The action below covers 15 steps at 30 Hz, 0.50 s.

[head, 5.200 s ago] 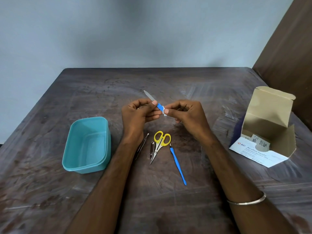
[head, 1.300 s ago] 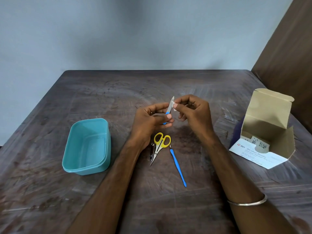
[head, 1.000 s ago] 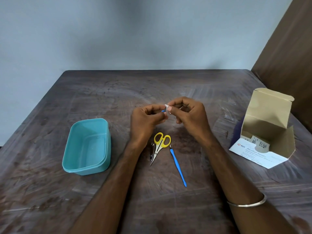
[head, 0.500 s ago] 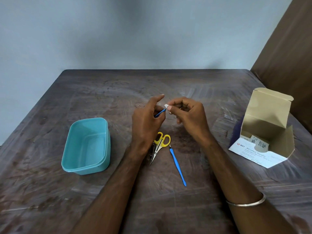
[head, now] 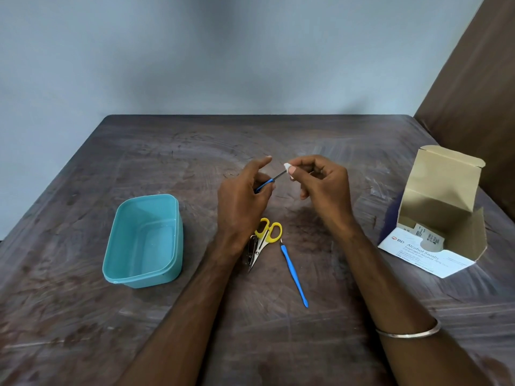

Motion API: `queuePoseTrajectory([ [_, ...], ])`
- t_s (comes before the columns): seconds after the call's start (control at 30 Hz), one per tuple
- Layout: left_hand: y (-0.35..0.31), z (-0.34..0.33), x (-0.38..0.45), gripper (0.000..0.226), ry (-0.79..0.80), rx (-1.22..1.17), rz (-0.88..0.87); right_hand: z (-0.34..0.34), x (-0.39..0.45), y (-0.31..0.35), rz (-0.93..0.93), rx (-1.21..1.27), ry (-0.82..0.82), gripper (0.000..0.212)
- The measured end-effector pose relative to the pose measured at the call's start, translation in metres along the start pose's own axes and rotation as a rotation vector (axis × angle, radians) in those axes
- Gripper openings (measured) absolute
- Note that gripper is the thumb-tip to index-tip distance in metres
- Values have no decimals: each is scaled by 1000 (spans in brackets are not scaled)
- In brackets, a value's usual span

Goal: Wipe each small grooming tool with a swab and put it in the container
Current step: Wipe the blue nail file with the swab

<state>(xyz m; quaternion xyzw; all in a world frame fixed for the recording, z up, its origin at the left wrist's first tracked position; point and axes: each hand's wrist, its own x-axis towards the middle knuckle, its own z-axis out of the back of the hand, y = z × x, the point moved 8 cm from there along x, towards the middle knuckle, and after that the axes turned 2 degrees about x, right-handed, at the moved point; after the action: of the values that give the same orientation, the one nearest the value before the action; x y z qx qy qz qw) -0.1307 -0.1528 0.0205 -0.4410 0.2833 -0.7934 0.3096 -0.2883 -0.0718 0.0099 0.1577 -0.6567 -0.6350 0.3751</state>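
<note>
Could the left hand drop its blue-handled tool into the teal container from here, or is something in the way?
Probably yes. The teal container sits open and lidless beside the left hand, nothing between them. The right hand pinches a swab on the blue-handled tool.

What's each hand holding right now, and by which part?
Left hand holds the nail file by its blue handle end. Right hand pinches the white swab at the file's metal tip.

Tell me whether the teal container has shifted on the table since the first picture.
No. The container sits at the same spot left of the scissors; only the camera moved slightly.
</note>
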Motion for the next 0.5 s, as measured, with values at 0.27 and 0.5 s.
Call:
queuePoseTrajectory([
  [0.27, 25, -1, -1, 20, -10, -371, 354, -2, 0, -1, -5, 57, -6, 6],
  [0.5, 31, 0, -4, 4, -20, -595, 520, -10, -4, -3, -45, 88, 59, 10],
])
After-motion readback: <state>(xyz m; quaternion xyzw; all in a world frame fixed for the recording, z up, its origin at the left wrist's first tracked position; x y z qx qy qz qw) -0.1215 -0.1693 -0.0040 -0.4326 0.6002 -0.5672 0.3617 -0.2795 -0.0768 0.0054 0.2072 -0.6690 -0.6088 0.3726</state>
